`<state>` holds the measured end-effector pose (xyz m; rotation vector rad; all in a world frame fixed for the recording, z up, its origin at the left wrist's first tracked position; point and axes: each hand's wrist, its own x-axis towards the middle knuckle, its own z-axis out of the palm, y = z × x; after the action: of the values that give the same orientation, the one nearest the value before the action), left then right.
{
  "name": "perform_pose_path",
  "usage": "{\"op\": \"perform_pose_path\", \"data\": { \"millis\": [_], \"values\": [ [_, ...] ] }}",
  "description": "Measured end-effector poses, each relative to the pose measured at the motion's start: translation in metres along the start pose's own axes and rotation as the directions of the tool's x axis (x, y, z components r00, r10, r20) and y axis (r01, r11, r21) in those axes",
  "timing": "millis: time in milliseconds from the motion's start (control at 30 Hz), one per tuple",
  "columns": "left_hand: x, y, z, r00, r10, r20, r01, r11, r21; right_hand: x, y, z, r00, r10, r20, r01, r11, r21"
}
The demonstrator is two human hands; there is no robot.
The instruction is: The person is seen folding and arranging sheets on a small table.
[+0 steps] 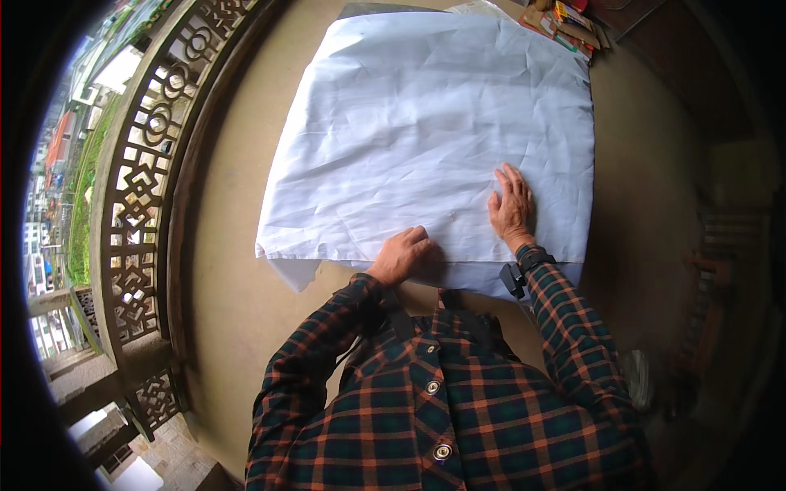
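Observation:
A white cloth (430,135) with many creases is spread over a roughly square surface in front of me. Its stitched near hem runs across the side closest to my body, and more pale fabric (503,276) hangs below that hem. Curled at the hem, left of centre, is my left hand (405,253); its fingertips are hidden, so I cannot see whether they pinch the cloth. My right hand (513,205) rests palm down on the cloth at the right, fingers extended and holding nothing. A black band with a small device (522,270) is on my right wrist.
Flattened cardboard and printed packaging (565,24) lie by the far right corner, beside clear plastic (485,8). A carved lattice railing (138,202) runs along the left, with buildings and greenery beyond. Bare floor (233,202) surrounds the cloth; the right side is dark.

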<state>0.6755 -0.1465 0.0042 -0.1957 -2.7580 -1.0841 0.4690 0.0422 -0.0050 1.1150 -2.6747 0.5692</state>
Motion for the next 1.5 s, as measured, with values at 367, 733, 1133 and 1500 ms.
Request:
{"op": "perform_pose_path", "data": {
  "millis": [367,733,1133,1500],
  "values": [
    [0.011,0.029,0.018,0.986,-0.158,0.056,0.148,0.978,0.15,0.0,0.004,0.003,0.997,-0.029,-0.074,0.036,0.995,0.097],
    [0.009,0.037,0.028,0.951,-0.282,-0.13,0.282,0.959,-0.015,-0.001,0.009,0.001,0.996,-0.031,-0.08,0.036,0.998,0.06],
    [0.012,0.033,0.025,0.824,-0.565,-0.035,0.483,0.734,-0.478,0.001,0.007,-0.001,0.997,-0.035,-0.07,0.041,0.997,0.072],
    [-0.002,0.043,0.042,0.666,-0.745,-0.029,0.192,0.208,-0.959,0.004,0.001,-0.006,0.998,-0.042,-0.049,0.045,0.996,0.074]
  ]
}}
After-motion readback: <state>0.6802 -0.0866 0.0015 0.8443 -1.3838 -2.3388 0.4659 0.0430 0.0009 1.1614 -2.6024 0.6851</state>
